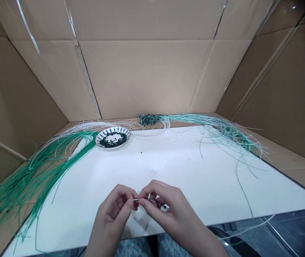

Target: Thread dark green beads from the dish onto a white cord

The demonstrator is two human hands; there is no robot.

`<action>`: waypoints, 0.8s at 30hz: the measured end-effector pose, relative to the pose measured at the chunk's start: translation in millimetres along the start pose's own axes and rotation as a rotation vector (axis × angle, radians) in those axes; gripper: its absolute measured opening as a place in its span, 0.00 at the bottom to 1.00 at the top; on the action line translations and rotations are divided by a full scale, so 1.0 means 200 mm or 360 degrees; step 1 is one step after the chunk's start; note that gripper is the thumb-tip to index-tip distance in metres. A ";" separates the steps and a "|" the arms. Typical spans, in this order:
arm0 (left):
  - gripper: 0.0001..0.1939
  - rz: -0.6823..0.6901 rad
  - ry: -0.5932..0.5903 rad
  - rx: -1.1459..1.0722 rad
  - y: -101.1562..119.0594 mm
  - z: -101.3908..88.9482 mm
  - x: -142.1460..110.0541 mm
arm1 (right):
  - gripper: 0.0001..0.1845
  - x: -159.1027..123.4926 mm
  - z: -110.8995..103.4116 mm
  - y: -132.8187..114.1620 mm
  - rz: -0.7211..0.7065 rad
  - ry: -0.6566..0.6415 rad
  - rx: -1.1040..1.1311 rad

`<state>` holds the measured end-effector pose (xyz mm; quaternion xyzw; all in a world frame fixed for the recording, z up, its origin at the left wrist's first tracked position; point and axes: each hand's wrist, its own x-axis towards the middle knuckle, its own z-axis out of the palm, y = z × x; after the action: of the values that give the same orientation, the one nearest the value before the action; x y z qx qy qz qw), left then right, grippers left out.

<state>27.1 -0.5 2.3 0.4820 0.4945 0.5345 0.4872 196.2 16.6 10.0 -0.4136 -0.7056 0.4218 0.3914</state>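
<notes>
Over the near part of the white board, my left hand [116, 210] and my right hand [164, 205] meet fingertip to fingertip. Between them runs a thin strand with small dark beads [156, 202]. The left thumb and forefinger pinch its pale, thin end. My right thumb and forefinger grip it close by, and its dark beaded part trails under the right fingers, partly hidden by them. Farther back stands a white plate [113, 129] with a blue-striped rim, holding many small dark green beads [112, 144].
Green and white cords [42, 171] spread over the left edge. A bundle of dark-tipped cords [151, 119] stretches along the back to the right. One dark bead [141, 152] lies on the white board [184, 175]. Cardboard walls [147, 78] enclose the back and sides.
</notes>
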 end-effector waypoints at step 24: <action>0.19 -0.0191 0.0436 0.0050 -0.17 -0.16 0.12 | 0.17 -0.20 -0.38 0.09 0.0595 -0.0098 -0.0083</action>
<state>-3.8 22.5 -32.4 0.3817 0.5926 0.5573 0.4387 282.3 5.7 11.4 -0.5344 -0.6388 0.4811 0.2737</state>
